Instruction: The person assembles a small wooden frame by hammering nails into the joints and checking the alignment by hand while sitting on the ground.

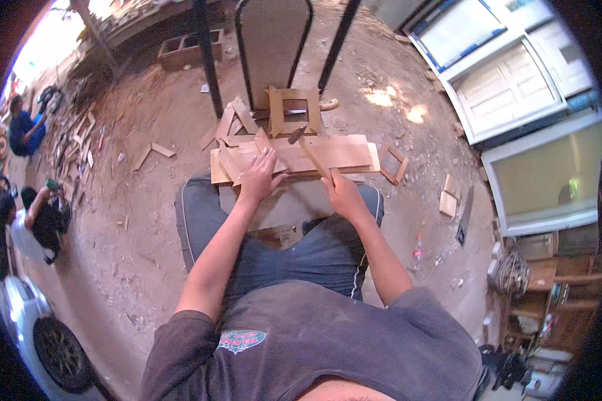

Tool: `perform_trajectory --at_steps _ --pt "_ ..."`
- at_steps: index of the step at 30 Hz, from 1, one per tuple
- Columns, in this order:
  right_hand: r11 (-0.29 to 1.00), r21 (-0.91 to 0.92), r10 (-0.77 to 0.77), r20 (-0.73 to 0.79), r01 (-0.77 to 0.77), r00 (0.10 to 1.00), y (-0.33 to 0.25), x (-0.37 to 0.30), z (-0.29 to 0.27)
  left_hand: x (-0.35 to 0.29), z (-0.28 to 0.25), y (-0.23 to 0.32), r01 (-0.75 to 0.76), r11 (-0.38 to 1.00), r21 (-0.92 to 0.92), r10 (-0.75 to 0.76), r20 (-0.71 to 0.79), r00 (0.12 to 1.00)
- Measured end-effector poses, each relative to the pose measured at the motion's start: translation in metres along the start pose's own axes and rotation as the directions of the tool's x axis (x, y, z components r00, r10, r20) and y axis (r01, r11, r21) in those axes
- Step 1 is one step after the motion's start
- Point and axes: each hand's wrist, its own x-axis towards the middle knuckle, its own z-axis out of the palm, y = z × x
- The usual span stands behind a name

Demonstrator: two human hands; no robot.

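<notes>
Across my lap lie pale wooden boards (pixel 341 152), stacked on a low work surface (pixel 274 208) between my knees. My left hand (pixel 259 177) rests on them, fingers stretched forward over joined wooden strips (pixel 229 160) and the thumb apart. My right hand (pixel 344 194) is closed round the wooden handle of a hammer (pixel 316 160). The dark hammer head (pixel 297 136) hovers over or touches the boards; I cannot tell which. Just beyond stands a square wooden frame (pixel 294 112), with a triangular wooden frame (pixel 234 119) to its left.
A small wooden frame (pixel 394 164), wood blocks (pixel 449 195), a handsaw (pixel 465 217) and a plastic bottle (pixel 418 252) lie on the dirt at right. Window frames (pixel 542 174) lean beyond. Two people (pixel 28 130) crouch at left, near a parked car (pixel 30 321). Dark metal legs (pixel 207 60) rise ahead.
</notes>
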Motion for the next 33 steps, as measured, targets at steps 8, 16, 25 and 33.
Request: perform_trajectory --at_steps 8,16,25,33 --pt "0.971 -0.157 -0.162 0.118 0.179 0.98 0.003 0.075 0.032 -0.003 0.002 -0.002 -0.033 0.998 0.052 0.032 0.011 0.999" --pt "0.952 -0.128 -0.269 0.08 0.278 0.96 0.017 0.09 0.048 0.001 -0.002 0.003 -0.017 1.0 0.026 0.017 -0.011 1.0" --pt "0.922 -0.144 -0.354 0.063 0.359 0.933 0.032 0.097 0.039 0.003 -0.002 0.006 0.012 1.0 -0.024 -0.012 -0.002 1.0" --pt "0.923 -0.069 -0.377 0.033 0.379 0.926 0.016 0.092 0.033 0.001 -0.003 0.0 -0.026 0.999 0.02 0.026 -0.014 1.0"
